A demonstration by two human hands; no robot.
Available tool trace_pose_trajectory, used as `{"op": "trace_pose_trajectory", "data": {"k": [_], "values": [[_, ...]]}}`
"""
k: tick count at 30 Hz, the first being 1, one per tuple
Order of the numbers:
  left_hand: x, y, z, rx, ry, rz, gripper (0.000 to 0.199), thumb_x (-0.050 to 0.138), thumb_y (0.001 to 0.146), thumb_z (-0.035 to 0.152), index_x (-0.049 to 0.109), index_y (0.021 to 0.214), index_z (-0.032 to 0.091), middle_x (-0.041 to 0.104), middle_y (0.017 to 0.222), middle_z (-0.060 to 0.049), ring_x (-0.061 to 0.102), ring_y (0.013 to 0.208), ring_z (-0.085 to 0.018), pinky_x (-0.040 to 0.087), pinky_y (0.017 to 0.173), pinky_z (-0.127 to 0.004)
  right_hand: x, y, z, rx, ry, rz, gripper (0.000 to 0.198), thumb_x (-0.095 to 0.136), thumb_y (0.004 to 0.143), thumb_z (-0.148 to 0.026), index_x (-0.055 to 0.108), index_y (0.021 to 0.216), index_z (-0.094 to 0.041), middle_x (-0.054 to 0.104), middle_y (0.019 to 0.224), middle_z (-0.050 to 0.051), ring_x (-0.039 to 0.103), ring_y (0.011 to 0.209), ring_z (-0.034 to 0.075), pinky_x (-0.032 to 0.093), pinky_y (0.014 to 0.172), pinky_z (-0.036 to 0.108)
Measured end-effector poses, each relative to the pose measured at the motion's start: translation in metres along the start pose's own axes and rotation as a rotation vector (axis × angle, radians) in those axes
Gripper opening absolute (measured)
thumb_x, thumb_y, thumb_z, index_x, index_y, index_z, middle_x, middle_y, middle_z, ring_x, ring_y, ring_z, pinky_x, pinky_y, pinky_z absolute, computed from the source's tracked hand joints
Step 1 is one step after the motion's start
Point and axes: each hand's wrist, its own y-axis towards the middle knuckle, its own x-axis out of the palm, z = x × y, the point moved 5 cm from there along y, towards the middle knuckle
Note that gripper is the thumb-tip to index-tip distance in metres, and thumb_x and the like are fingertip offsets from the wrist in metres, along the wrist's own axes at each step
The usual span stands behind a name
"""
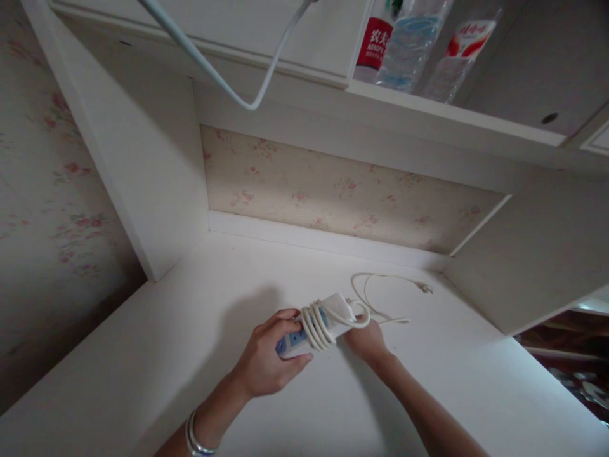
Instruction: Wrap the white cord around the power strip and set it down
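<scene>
A white power strip with blue sockets lies just above the white desk, with several turns of its white cable wound around its middle. My left hand grips the strip's near end. My right hand is under the far end and holds the cable where it loops off the strip. The loose length of cable trails over the desk to the plug near the back wall.
Floral wallpaper backs the desk niche, with white side panels left and right. A shelf above holds three plastic water bottles. A white cord hangs from above. Dark clutter lies at the far right.
</scene>
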Motion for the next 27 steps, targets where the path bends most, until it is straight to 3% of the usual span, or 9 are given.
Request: {"op": "trace_pose_trajectory", "data": {"k": [4,7,12,17,21,27], "values": [[-0.002,0.002,-0.007,-0.064,0.106,0.060,0.034,0.068,0.077,0.022,0.056,0.108,0.021,0.059,0.119,-0.009,0.058,0.111,-0.020,0.048,0.096,-0.032,-0.006,-0.030,-0.016,-0.108,-0.036,0.027,0.054,0.026,0.099,-0.037,0.070,0.075,-0.019,0.072,0.072,0.011,0.068,0.063,0.020,0.034,0.055,0.026],[-0.003,0.004,-0.014,-0.104,0.243,0.079,0.032,0.063,0.081,0.023,0.055,0.112,0.022,0.057,0.120,-0.009,0.058,0.110,-0.020,0.049,0.094,-0.032,-0.021,-0.055,-0.032,-0.222,-0.017,0.150,0.054,0.028,0.099,-0.033,0.067,0.065,-0.019,0.069,0.061,0.007,0.064,0.053,0.015,0.027,0.052,0.026],[0.010,0.003,-0.024,-0.167,0.488,-0.063,0.028,0.059,0.082,0.019,0.057,0.109,0.025,0.057,0.119,-0.006,0.061,0.102,-0.022,0.053,0.087,-0.035,-0.068,-0.077,-0.057,-0.478,0.011,0.479,0.039,0.041,0.094,-0.025,0.060,0.060,-0.018,0.060,0.049,0.001,0.053,0.044,0.011,0.021,0.052,0.029],[0.028,-0.002,-0.020,-0.126,0.524,-0.183,0.035,0.063,0.076,0.017,0.057,0.110,0.025,0.057,0.119,-0.006,0.062,0.098,-0.021,0.054,0.085,-0.035,-0.108,-0.070,-0.079,-0.643,0.023,0.724,0.035,0.048,0.089,-0.022,0.054,0.055,-0.018,0.055,0.045,-0.001,0.046,0.043,0.010,0.019,0.053,0.030],[0.040,-0.010,-0.009,-0.038,0.484,-0.304,0.032,0.064,0.074,0.018,0.058,0.105,0.023,0.061,0.110,-0.005,0.063,0.093,-0.022,0.054,0.084,-0.038,-0.122,-0.043,-0.099,-0.732,0.001,0.638,0.041,0.042,0.092,-0.028,0.058,0.056,-0.018,0.058,0.046,0.001,0.047,0.042,0.011,0.020,0.053,0.029],[0.033,-0.014,0.006,0.094,0.256,-0.300,0.029,0.069,0.070,0.021,0.060,0.098,0.022,0.060,0.114,-0.007,0.062,0.099,-0.020,0.053,0.085,-0.032,-0.110,0.026,-0.098,-0.594,-0.012,0.224,0.054,0.028,0.097,-0.038,0.067,0.066,-0.018,0.067,0.059,0.006,0.057,0.054,0.013,0.028,0.055,0.026]]}}
